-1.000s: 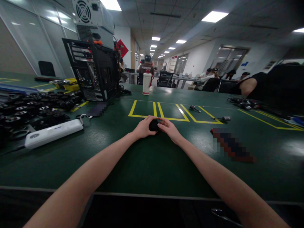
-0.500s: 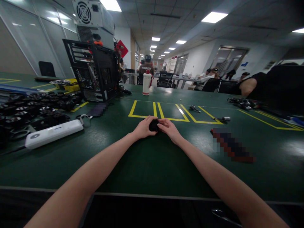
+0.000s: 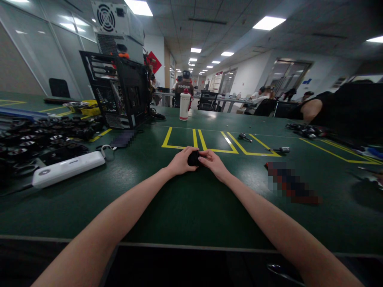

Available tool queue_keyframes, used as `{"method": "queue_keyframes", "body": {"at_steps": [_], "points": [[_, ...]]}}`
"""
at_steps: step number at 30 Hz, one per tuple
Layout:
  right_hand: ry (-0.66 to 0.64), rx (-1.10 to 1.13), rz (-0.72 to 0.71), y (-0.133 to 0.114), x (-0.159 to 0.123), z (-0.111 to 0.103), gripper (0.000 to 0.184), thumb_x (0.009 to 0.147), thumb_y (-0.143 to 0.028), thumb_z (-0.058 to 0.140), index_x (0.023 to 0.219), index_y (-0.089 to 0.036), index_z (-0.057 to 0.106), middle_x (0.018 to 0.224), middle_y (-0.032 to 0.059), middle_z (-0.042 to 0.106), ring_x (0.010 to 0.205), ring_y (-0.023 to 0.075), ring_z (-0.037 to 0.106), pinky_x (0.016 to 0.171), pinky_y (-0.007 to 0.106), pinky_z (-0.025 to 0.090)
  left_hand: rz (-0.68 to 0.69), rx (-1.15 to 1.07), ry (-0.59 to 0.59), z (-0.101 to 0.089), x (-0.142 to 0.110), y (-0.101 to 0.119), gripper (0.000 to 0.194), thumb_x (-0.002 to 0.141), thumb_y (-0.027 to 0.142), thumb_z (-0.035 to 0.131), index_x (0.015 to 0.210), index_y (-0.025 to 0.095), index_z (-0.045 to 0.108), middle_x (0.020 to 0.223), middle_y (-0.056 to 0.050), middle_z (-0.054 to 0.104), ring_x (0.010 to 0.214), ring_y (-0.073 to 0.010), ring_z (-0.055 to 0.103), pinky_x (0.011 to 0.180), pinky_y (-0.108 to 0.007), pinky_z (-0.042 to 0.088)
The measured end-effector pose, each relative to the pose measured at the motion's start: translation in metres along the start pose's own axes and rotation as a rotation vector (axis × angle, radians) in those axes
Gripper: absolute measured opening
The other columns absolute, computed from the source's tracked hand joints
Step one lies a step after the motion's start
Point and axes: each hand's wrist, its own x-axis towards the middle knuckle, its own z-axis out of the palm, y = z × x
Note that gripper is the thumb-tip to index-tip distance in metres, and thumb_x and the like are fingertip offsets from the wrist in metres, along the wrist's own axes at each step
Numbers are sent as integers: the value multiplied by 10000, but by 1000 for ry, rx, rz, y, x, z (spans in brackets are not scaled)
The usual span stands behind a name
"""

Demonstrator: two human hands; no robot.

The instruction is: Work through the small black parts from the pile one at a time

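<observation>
A small, dark, rounded black part (image 3: 193, 158) sits between my two hands, low over the green table. My left hand (image 3: 181, 160) curls around it from the left, with the thumb below and the fingers over the top. From the right, my right hand (image 3: 213, 162) pinches at its edge with thumb and forefinger. The fingers cover much of the part, so its exact kind cannot be made out. Just beyond the hands, yellow tape (image 3: 209, 150) marks out boxes on the table.
A white power strip (image 3: 68, 169), many black parts (image 3: 36, 135) and an open computer case (image 3: 125, 89) stand left. A white bottle (image 3: 184, 105) stands behind. Small metal-ended parts (image 3: 283, 150) and a pixelated red-edged object (image 3: 291, 181) lie right. A person's arm (image 3: 312, 108) shows far right.
My hands and the black part stay almost in place. At the right edge, a blurred object with a thin tip and a shadow has come into view.
</observation>
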Motion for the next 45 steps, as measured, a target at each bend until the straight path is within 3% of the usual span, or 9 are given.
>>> {"method": "queue_keyframes", "body": {"at_steps": [7,12,16,23,28,33,41,45], "points": [[-2,-15,51,1,3,-2,380,675,-302,619,1031,-219,514,978,34,578,902,153,560,889,386,407,18,0,-1,0,0,-1,603,586,221,662,1129,202,402,1072,-42,493,984,-210,499,860,-344,415],[-57,29,2,-1,-1,-3,392,613,-234,670,974,-210,517,1071,35,544,967,167,550,922,383,391,14,1,-2,0,0,-1,594,590,229,660,1123,204,401,1069,-43,493,975,-213,501,846,-345,421],[-52,20,-22,-2,-3,-2,349,604,-226,679,911,-212,513,998,16,548,941,148,551,906,359,403,9,0,0,0,0,-1,596,591,231,658,1128,204,401,1075,-45,491,981,-215,503,844,-346,421],[32,-33,56,-2,0,3,314,668,-327,620,936,-221,496,884,8,542,810,140,561,784,367,462,-1,1,-6,0,0,0,597,583,227,657,1124,206,407,1069,-43,494,980,-217,506,844,-348,423],[-29,-43,55,-1,1,0,337,690,-300,596,1000,-208,501,960,34,547,886,154,556,859,386,428,13,-1,-7,-1,0,0,594,590,237,655,1126,199,403,1070,-45,495,982,-216,500,853,-349,417],[-66,0,-37,0,-2,-2,392,586,-202,684,930,-214,496,1034,23,532,954,159,551,925,384,389,9,-18,-3,0,0,0,590,586,211,649,1123,216,404,1068,-38,494,997,-217,495,866,-358,407],[49,-36,-21,-2,1,3,232,664,-326,622,840,-207,530,878,7,570,865,149,561,864,371,433,-6,-6,-7,0,1,0,602,584,232,661,1128,216,404,1081,-40,491,999,-220,496,863,-358,414],[48,-50,-12,0,3,2,309,671,-316,615,948,-215,525,915,19,579,899,156,557,860,370,431,-1,-10,-12,-1,1,0,594,583,224,658,1121,211,408,1068,-38,492,988,-215,498,861,-353,413]]}}
